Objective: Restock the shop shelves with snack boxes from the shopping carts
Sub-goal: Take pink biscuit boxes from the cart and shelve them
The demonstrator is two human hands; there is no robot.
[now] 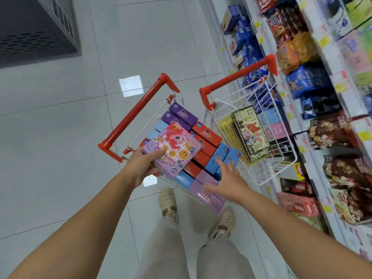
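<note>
My left hand (144,164) holds the pink biscuit box (175,146) just above the red-handled cart (130,117), fingers pinching only its near corner, while my right hand (229,178) hovers spread-fingered over the cart's blue boxes (218,158), so the box may tip and drop.

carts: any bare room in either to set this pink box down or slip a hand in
Bare wire in the right cart between its cartoon boxes and near rim. Bare floor tiles beside the left cart, which is packed full of snack boxes.
</note>
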